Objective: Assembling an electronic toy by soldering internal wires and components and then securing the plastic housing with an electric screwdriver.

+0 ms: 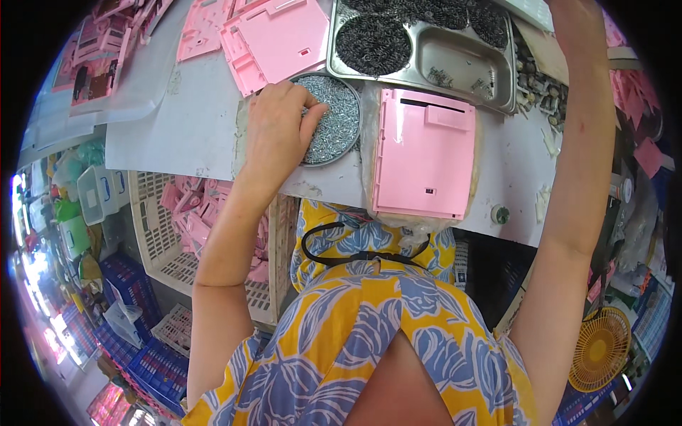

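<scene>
My left hand [279, 121] is over a round dish [357, 135] heaped with small silver screws [332, 113]. Its fingers are curled down at the screws' near-left side, and whatever they may pinch is hidden. To the right of the dish, a flat pink plastic panel [426, 160] with a dark slot near its far edge lies on a plastic-wrapped pad [369, 170]; neither hand touches it. Stretched far up at the right, my right arm ends in my right hand [568, 8], cut off by the top edge so its fingers do not show.
Beyond the dish sits a metal tray [455, 53] holding dark springs [373, 46]. More pink panels [280, 39] lie at the far left. A small green-topped roll [499, 214] is near the table's front edge. Below stands a white crate [160, 234] of pink parts.
</scene>
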A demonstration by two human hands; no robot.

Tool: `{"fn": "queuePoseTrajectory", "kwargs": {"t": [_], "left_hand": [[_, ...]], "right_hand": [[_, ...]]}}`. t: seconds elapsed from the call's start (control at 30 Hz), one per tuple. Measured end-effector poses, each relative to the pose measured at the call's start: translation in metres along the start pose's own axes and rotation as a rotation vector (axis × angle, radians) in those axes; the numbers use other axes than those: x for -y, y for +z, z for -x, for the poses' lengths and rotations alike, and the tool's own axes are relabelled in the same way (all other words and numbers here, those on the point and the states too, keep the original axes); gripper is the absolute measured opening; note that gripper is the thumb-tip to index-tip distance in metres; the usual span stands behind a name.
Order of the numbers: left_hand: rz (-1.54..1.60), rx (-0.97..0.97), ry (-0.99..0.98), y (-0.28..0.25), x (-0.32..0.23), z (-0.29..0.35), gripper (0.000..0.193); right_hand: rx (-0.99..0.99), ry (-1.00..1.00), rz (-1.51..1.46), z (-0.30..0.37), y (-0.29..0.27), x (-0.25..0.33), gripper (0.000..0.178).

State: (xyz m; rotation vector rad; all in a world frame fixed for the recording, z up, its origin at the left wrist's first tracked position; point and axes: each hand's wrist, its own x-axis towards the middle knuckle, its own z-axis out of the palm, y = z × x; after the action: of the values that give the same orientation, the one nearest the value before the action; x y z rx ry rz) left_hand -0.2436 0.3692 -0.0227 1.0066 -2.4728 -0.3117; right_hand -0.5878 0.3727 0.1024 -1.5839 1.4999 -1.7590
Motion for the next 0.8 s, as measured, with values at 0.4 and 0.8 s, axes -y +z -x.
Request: {"fn": "queuePoseTrajectory", "kwargs": {"t": [0.4, 0.8], "left_hand": [[0.368, 0.048, 0.271, -0.002, -0.075, 0.015, 0.015], [0.547, -0.093, 0.322, 0.017, -0.091, 0.022, 0.023]], "right_hand": [[0.296, 0.214, -0.803, 0.13, 0.028, 0.052, 0.049], [0.33, 0.17, -0.696, 0.158, 0.036, 0.075, 0.03]]}}
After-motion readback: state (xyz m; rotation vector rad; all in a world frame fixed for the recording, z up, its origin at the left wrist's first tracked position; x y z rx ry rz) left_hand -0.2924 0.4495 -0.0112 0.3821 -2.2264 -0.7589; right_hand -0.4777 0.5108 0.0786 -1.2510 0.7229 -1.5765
